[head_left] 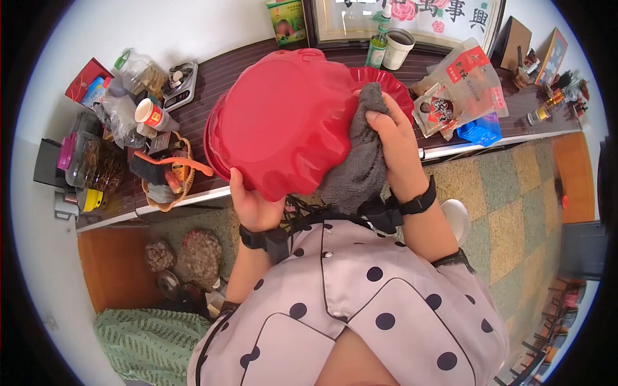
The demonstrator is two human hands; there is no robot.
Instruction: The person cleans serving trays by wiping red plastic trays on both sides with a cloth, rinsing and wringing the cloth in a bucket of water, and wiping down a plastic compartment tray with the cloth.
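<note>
A glossy red fruit tray (283,116) with a wavy rim is held up before me, its flat round underside facing me. My left hand (256,209) is closed on its lower left rim, thumb on the outer surface. A dark grey cloth (360,161) hangs from my right hand (398,138), which pinches it against the tray's right edge. Behind that edge, a second red wavy-rimmed piece (398,90) shows on the table; the rest of it is hidden.
On the dark striped table (215,64), a wicker basket (187,186), paper cup (149,112), jars and a scale (181,87) stand left. A green bottle (377,48), grey-white cup (398,50), plastic bags (460,83) and blue packet (481,130) stand behind and right.
</note>
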